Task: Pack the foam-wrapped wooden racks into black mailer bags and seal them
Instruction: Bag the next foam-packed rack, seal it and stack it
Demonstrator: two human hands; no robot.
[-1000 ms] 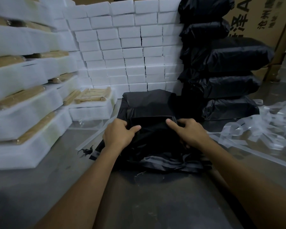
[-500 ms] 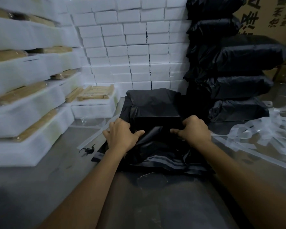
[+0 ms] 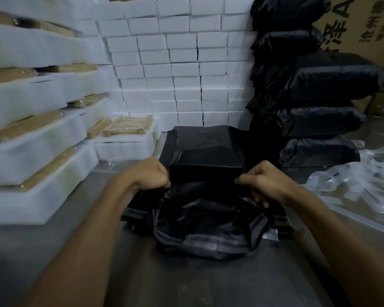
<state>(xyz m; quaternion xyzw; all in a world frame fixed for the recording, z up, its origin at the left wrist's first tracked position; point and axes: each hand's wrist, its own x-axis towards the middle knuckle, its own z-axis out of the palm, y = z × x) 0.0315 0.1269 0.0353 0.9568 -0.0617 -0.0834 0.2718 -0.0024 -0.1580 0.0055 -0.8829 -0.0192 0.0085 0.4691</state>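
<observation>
Head view: both hands grip the mailer bag [image 3: 204, 220] mouth, one per side.
Left hand [image 3: 150, 173] and right hand [image 3: 263, 181] fisted on film; packed block lies just beyond, long axis crosswise.

Two bare forearms entering from bottom edge, no sleeves visible up to frame border. Left hand [image 3: 145, 173] and right hand [image 3: 265, 181] ungloved. No watch, rings or bands seen. Slight motion blur on arms.

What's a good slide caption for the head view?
Both hands, left and right, grip a black mailer bag on the table.
</observation>
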